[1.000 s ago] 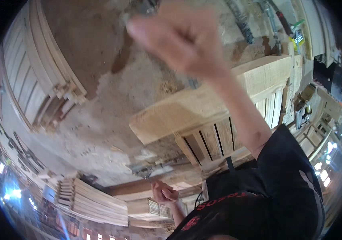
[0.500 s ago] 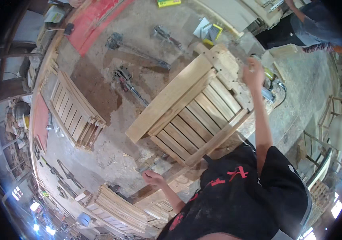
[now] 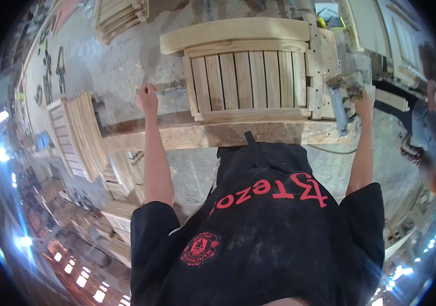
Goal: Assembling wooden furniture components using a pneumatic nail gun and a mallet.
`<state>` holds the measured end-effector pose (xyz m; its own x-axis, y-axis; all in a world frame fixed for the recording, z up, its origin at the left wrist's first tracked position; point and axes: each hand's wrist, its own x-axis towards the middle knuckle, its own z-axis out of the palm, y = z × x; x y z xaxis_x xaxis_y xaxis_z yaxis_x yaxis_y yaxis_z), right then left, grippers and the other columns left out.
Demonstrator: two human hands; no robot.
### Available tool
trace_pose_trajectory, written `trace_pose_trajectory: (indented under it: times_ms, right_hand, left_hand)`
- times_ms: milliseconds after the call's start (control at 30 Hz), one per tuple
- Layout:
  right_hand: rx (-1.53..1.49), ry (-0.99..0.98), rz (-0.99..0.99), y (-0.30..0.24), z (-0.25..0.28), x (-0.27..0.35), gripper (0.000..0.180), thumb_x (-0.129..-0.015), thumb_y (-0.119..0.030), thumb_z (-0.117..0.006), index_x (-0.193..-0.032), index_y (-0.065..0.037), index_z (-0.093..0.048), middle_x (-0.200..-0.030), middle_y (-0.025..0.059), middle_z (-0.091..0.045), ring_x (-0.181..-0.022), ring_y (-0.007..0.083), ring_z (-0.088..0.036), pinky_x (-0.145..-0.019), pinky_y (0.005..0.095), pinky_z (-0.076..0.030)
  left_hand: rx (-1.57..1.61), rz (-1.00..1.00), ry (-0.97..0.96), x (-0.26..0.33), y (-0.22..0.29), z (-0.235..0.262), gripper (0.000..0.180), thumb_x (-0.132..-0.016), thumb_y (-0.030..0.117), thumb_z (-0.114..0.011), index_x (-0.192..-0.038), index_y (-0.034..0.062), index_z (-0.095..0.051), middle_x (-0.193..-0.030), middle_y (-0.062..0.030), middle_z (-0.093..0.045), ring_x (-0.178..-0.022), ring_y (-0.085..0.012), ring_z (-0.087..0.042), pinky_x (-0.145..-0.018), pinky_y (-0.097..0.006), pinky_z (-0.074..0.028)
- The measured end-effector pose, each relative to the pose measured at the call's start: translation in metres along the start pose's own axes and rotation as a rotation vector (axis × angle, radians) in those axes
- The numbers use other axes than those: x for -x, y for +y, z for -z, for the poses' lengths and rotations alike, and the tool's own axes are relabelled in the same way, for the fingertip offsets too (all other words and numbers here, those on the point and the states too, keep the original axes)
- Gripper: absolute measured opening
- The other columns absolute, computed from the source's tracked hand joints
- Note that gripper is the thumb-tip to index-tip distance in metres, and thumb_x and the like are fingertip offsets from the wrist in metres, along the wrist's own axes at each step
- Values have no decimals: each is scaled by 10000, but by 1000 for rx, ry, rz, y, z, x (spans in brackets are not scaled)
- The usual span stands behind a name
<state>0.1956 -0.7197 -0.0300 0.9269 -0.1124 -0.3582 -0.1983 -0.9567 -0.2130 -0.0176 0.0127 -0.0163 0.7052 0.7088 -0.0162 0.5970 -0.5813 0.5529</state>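
My left hand (image 3: 147,99) is raised over the bench, left of a slatted wooden panel (image 3: 243,81); its fingers are curled closed, and whatever they hold, if anything, is hidden. At the right end of the bench my right hand (image 3: 363,106) has its fingers closed at the upper end of a power tool with a blue-grey cylindrical body (image 3: 337,108). Part of the tool is blurred. The panel lies flat, its slats running away from me. Along its far side is a wide, slightly curved board (image 3: 238,33). A block with holes (image 3: 323,71) adjoins its right end.
A thick wooden beam (image 3: 177,136) forms the bench's near edge. Slatted panels (image 3: 83,132) are stacked at the left, with another stack (image 3: 121,18) at the far left. Clamps (image 3: 60,69) lie beyond. A dark hose (image 3: 332,152) hangs below the tool. Another person (image 3: 427,127) is at the right.
The view has turned, so the panel now lies squarely ahead of me. My right hand has gone from empty air to the power tool. My left hand stays curled.
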Motion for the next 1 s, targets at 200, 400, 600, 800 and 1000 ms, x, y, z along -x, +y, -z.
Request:
trace_pose_trajectory:
  times_ms: [200, 400, 600, 800, 1000]
  right_hand:
    - [-1151, -564, -401, 32, -16, 42, 227, -703, -159, -751, -870, -45, -647, -824, 92, -646, -731, 185, -627, -696, 332, -512]
    - [-1468, -411, -461, -125, 25, 96, 251, -890, -293, -653, -850, -61, -564, -613, 43, -509, -512, 176, -541, -465, 311, -432]
    - [-1047, -345, -325, -203, 40, 59, 163, -838, -179, -671, -893, -43, -599, -578, 41, -501, -409, 158, -474, -374, 309, -357]
    - [-983, -425, -285, -230, 31, 41, 150, -823, -164, -653, -834, -29, -590, -564, 42, -485, -405, 150, -465, -378, 293, -357]
    - [-864, -356, -244, -229, 12, 40, 158, -814, -147, -643, -753, -20, -572, -552, 42, -486, -398, 148, -457, -379, 305, -352]
  left_hand:
    - [73, 92, -27, -10, -26, -13, 238, -876, 253, -594, -843, 45, -705, -715, -124, -658, -663, -197, -626, -628, -366, -467]
    - [-27, 90, -2, 11, -9, -5, 268, -892, 260, -570, -845, 10, -654, -709, -154, -625, -649, -282, -603, -640, -385, -457]
    - [-92, -22, 7, 9, 2, -6, 263, -885, 258, -571, -863, 6, -643, -706, -161, -618, -639, -309, -583, -638, -389, -456]
    - [23, 17, 54, 9, 11, -5, 252, -874, 231, -569, -794, -5, -600, -625, -140, -545, -554, -231, -484, -581, -361, -423]
    - [48, -38, 79, 9, 2, -4, 233, -879, 187, -558, -759, -13, -564, -574, -87, -441, -538, -142, -401, -521, -327, -353]
